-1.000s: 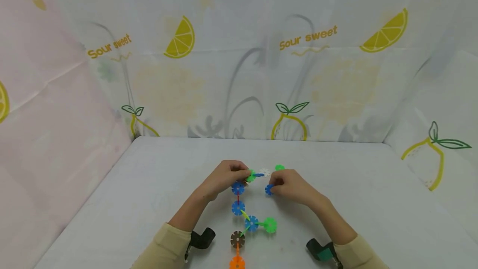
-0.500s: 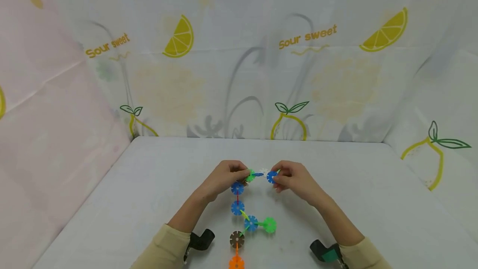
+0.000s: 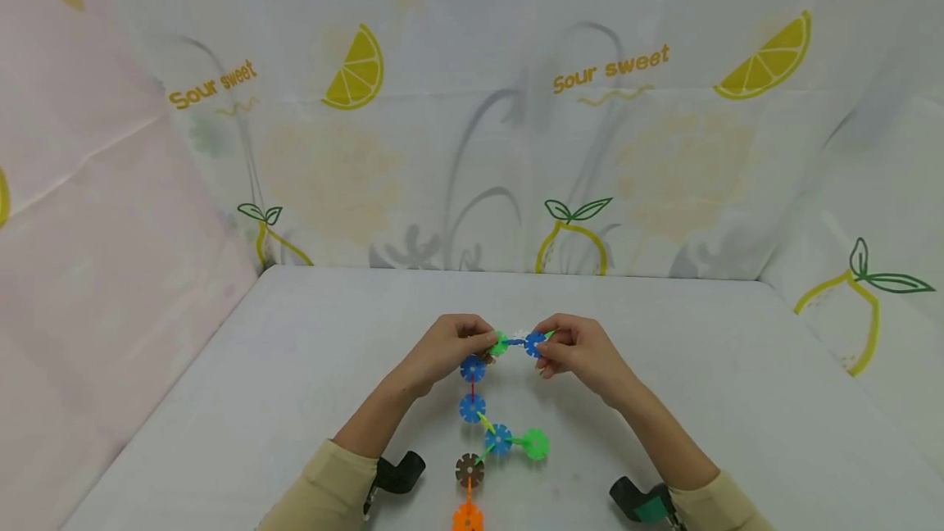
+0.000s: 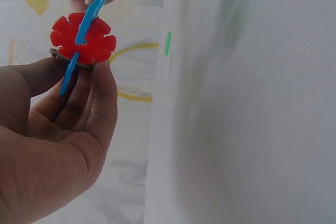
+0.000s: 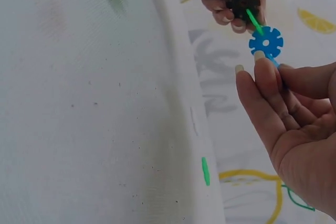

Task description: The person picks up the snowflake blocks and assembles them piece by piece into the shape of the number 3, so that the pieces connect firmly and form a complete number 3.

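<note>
In the head view a chain of notched plastic discs, snowflake building pieces, runs down the table from my left hand [image 3: 451, 351]. My left thumb and fingers pinch a brown disc [image 4: 86, 67], beside a red disc [image 4: 94, 39] and a blue disc seen edge-on [image 4: 97, 9]. A green disc [image 3: 498, 343] and a blue disc seen edge-on [image 3: 515, 342] extend to the right. My right hand [image 3: 583, 351] pinches a blue disc [image 3: 534, 345] against that edge-on one. Whether their slots are engaged I cannot tell.
A white disc [image 3: 519, 334] and a green disc [image 3: 549, 335] lie behind the right fingers. Nearer me, the chain has blue discs [image 3: 473, 408], a green side disc [image 3: 535, 444], a brown disc [image 3: 469, 470] and an orange disc [image 3: 468, 518] on the white table [image 3: 354, 318].
My right hand has lifted the blue disc up and slightly left, from beside the chain to the end of the edge-on blue disc. The left hand has stayed nearly still.
</note>
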`<state>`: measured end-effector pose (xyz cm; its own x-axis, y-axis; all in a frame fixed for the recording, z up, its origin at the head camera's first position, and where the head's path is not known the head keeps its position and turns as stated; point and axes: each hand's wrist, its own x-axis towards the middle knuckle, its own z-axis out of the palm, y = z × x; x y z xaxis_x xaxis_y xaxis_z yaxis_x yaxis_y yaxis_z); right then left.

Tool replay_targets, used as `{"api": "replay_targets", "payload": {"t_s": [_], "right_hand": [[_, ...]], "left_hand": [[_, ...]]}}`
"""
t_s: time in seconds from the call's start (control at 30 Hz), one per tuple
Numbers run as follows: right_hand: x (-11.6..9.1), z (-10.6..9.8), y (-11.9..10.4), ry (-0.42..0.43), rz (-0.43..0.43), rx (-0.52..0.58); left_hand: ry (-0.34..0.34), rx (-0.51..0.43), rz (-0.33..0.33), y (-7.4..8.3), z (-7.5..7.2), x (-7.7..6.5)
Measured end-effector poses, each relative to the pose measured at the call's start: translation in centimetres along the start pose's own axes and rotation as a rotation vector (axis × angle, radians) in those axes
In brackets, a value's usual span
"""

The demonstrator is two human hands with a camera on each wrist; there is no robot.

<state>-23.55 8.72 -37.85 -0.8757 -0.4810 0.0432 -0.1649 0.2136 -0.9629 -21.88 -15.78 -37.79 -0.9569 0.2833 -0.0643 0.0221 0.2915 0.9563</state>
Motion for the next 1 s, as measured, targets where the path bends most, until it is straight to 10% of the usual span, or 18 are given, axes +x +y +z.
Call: {"api": "replay_targets", "payload": {"t_s": [1.0], "right_hand": [[0.0,0.7,-0.5,0.067,-0.051,-0.094]], "left_hand": [[0.086,0.076,0.027,0.6,1.3,-0.5]]}}
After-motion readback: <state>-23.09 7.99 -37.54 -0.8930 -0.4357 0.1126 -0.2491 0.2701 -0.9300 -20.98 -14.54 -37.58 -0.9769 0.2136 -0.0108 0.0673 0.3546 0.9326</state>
